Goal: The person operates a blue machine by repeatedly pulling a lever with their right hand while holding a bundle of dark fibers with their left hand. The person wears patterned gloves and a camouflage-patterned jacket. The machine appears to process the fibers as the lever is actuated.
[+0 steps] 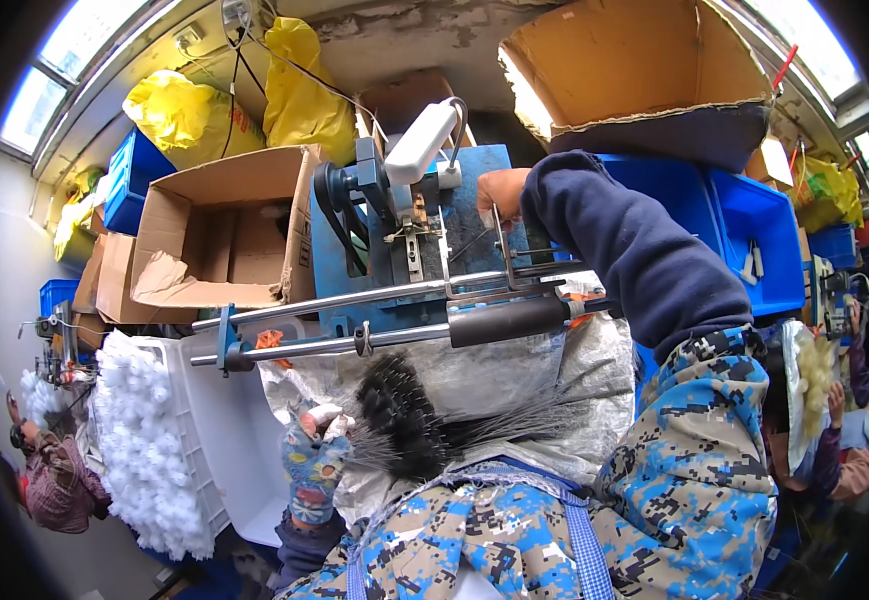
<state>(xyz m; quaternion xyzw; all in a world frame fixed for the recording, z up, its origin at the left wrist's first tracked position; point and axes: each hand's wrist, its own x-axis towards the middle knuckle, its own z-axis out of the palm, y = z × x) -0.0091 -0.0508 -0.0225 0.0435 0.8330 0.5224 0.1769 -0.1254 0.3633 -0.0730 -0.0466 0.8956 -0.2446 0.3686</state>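
1. Head view: my left hand (315, 455), in a patterned glove, is closed round the stem of a black bristly round brush (407, 420) at six o'clock, just beneath the two steel rails (355, 318) of the blue metal bench machine (405, 235).
2. My right hand (502, 192) rests at twelve o'clock against the machine's thin wire bracket (500, 262); I cannot tell how far it is open.
3. I judge it best to keep the brush level, bristles off the rails.
4. The white crate of white tufts (145, 450) sits at nine o'clock.

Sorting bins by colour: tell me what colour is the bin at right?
Blue bin, clearest in the head view.
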